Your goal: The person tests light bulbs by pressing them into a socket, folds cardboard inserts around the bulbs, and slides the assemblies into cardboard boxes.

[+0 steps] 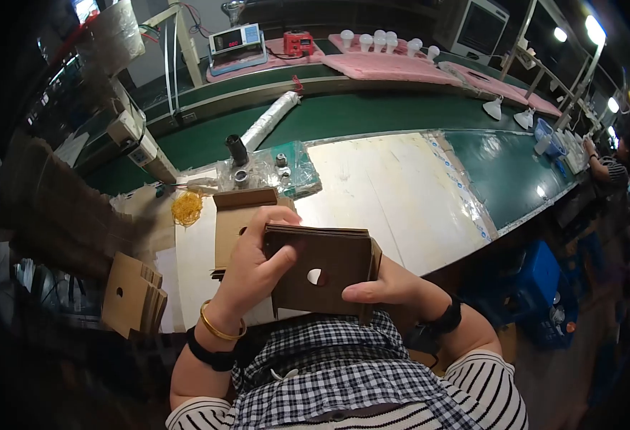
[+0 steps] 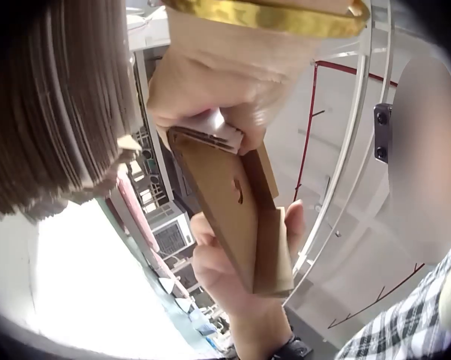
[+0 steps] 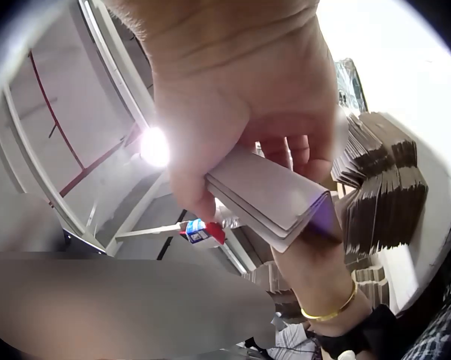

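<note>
Both hands hold a brown cardboard carton piece (image 1: pixel 344 258) with a round hole in its face, in front of the apron. My left hand (image 1: pixel 247 276) grips its left end, thumb on the near face and fingers over the top edge. On the other end, my right hand (image 1: pixel 395 287) pinches with its thumb in front. Folded flaps (image 2: pixel 274 251) stand out from one side in the left wrist view, and several layers (image 3: pixel 274 202) show at the edge in the right wrist view. Behind the left hand lies a stack of flat cardboard pieces (image 1: pixel 232 229).
Yellow rubber bands (image 1: pixel 187 208) lie left of a fixture (image 1: pixel 258 172) on the white worktop (image 1: pixel 372 179). More cardboard (image 1: pixel 130 294) sits at the left edge. Light bulbs (image 1: pixel 379 39) stand on pink foam at the back. Blue crates (image 1: pixel 526 283) and another person (image 1: pixel 605 166) are at right.
</note>
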Demonstrator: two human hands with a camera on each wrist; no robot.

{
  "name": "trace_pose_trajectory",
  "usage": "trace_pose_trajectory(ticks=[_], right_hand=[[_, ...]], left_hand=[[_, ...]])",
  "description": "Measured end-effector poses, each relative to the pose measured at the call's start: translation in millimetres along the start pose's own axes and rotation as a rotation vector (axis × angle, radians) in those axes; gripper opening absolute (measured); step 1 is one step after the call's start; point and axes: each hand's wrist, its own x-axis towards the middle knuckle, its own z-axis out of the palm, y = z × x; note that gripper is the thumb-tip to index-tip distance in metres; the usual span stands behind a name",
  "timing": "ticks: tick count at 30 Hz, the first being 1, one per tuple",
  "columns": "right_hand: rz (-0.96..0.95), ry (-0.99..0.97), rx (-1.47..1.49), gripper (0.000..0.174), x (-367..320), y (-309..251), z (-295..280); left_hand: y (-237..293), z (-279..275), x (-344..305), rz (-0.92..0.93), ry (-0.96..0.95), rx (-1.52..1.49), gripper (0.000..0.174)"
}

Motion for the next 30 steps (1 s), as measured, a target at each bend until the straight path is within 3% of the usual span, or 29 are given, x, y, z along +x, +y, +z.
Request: trace_pose_trajectory(ticks=[2, 4, 5, 8, 10, 12, 13, 14, 16, 17, 18, 20, 21, 24, 28, 30], right_hand=[[-0.023, -0.015, -0.024, 0.071, 3.4, -0.8, 4.2], [0.01, 0.172, -0.198, 0.051, 9.2, -6.7, 14.7], [-0.138, 0.292, -0.139, 0.032, 17.4, 8.8, 18.3], [-0.267, 0.367, -0.385, 0.023, 25.6, 15.6, 12.3], [-0.294, 0.391, -0.456, 0.018, 25.3, 7.7, 11.9], [-0.293, 0.484, -0.093, 0.02, 25.6, 2.2, 12.6], [-0.311, 0.477, -0.112, 0.024, 24.9, 4.9, 9.8], [-0.31, 0.474, -0.111, 0.024, 21.8, 5.2, 11.5], [-0.261, 0.214, -0.32, 0.038, 14.0, 6.8, 17.3], [-0.314, 0.125, -0.369, 0.074, 11.3, 11.9, 14.4], [-0.312, 0.117, -0.364, 0.074, 9.4, 13.5, 6.6], [-0.116, -0.331, -0.008, 0.107, 5.0, 8.6, -10.1], [-0.012, -0.404, 0.051, 0.12, 3.3, -2.4, -15.0], [0.333, -0.487, -0.038, 0.101, 4.5, 8.6, -28.2], [0.242, -0.5, -0.317, 0.074, -2.4, 24.3, -3.6], [0.284, -0.471, -0.329, 0.066, -5.5, 28.4, -0.1]], left_hand=[[1.3, 9.7, -1.6, 0.021, 0.059, 0.051, 0.032], [-6.7, 27.2, -6.4, 0.199, 0.332, 0.31, 0.031], [-15.6, 32.3, -4.7, 0.268, 0.372, 0.32, 0.036], [-17.2, 35.1, -3.4, 0.305, 0.384, 0.374, 0.046], [-3.9, 34.1, -2.2, 0.216, 0.356, 0.193, 0.052], [14.3, 25.3, -4.2, 0.07, 0.139, -0.497, 0.054], [2.5, 15.8, -7.7, -0.021, -0.033, -0.45, 0.05], [-3.3, 14.9, -10.0, -0.022, -0.031, -0.449, 0.05], [-5.5, 13.8, -15.3, 0.038, 0.183, 0.097, 0.043], [-0.5, 7.0, -16.1, -0.002, 0.205, 0.13, 0.036], [8.6, -0.3, -19.5, -0.007, 0.211, 0.134, 0.036], [20.2, -12.5, -27.5, -0.079, -0.033, 0.45, 0.035], [17.6, -14.1, -33.6, 0.033, -0.148, 0.556, 0.037], [17.0, 1.0, -47.0, 0.003, -0.418, 0.623, 0.039], [15.5, 7.8, -55.3, -0.07, -0.327, 0.512, 0.04], [10.2, 9.4, -59.6, -0.071, -0.316, 0.518, 0.037]])
